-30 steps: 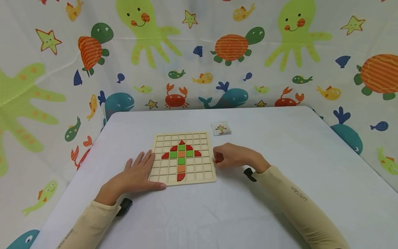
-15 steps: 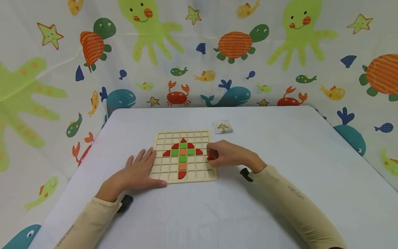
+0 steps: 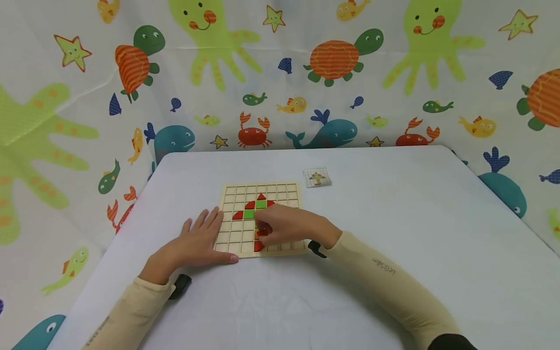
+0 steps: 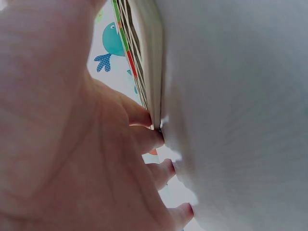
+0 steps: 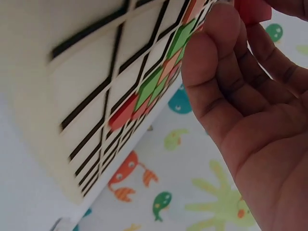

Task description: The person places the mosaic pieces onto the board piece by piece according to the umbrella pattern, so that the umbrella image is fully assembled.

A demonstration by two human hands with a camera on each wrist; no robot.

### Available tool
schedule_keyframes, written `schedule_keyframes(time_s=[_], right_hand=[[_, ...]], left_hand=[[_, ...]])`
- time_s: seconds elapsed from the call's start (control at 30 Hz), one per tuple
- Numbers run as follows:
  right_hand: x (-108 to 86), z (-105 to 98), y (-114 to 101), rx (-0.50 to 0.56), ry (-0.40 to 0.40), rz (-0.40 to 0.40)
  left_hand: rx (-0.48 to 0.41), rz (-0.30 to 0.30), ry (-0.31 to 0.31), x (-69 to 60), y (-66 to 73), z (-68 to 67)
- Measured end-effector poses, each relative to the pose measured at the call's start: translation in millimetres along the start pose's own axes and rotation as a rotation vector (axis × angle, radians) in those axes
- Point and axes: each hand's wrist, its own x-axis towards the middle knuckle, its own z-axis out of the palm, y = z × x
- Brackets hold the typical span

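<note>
A square wooden grid board [image 3: 235,237] lies on the table, with red, green and orange pieces set in its cells. My left hand [image 3: 192,248] rests at its left side, fingers spread, the fingertips at the left edge and the thumb along the front edge. Above the middle of the board, my right hand [image 3: 290,224] pinches a small red block [image 5: 253,10] between thumb and fingers. That hand covers the board's right part and some of its pieces. A red piece [image 3: 250,205] and a green square [image 3: 249,214] show left of it.
Behind the board's right corner lies a small card [image 3: 317,177] printed with a similar coloured pattern on a grid. The white table [image 3: 385,194] ends at a curtain [image 3: 245,53] printed with sea animals. Black straps are at both wrists.
My right hand has moved left with the red block, from beside the board's right edge to over its middle. The left hand stays at the board's left edge.
</note>
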Motion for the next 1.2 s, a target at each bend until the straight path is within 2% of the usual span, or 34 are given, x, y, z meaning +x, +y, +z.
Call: schedule_keyframes(time_s=[0.2,0.4,0.67,1.0,1.2], right_hand=[[19.9,12,-17,-0.075,-0.04,-0.039],[28.5,23,-27,-0.17,-0.075,-0.062],[27.6,24,-31,-0.23,-0.067,-0.009],[29.1,17,-23,-0.182,-0.106,0.011],[25.5,10,-21,-0.104,-0.131,0.014]], left_hand=[[-0.011,0.008,-0.003,-0.9,-0.1,-0.7],[-0.037,0.008,-0.013,-0.7,-0.4,0.5],[-0.031,0.007,-0.016,-0.7,-2.0,-0.7],[-0.019,0.013,0.001,-1.8,-2.5,0.7],[-0.023,0.015,0.0,-0.5,-3.0,0.1]])
